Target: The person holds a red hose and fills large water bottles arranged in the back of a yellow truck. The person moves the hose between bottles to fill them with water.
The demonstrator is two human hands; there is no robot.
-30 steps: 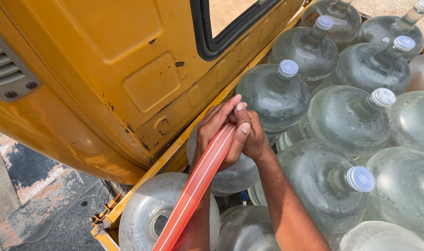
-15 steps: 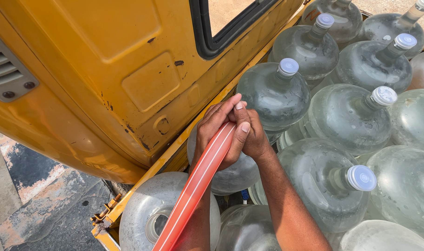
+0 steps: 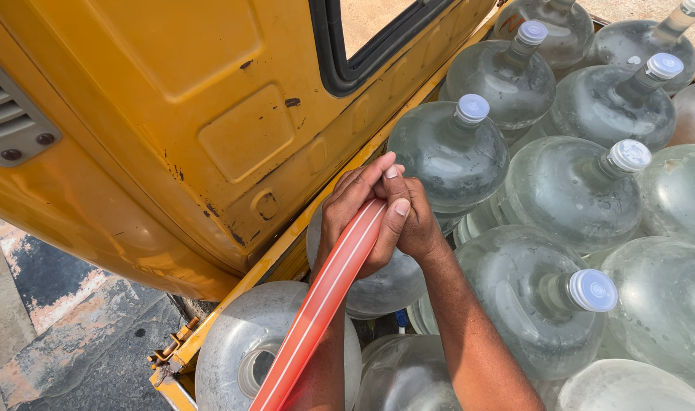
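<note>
Hands — left hand (image 3: pixel 351 209) and right hand (image 3: pixel 408 221) — both clasped around red hose (image 3: pixel 325 297), above uncapped water jug (image 3: pixel 378 285).

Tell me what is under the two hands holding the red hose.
Under the left hand and right hand gripping the red hose sits a clear water jug. Its rounded shoulder shows; its neck and any cap are covered by the hands.

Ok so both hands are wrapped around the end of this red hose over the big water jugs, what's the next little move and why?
Probably ease the red hose tip straight down, keeping both grips. The left hand and right hand cup its end over a jug whose neck they hide, while the uncapped jug sits lower left.
</note>
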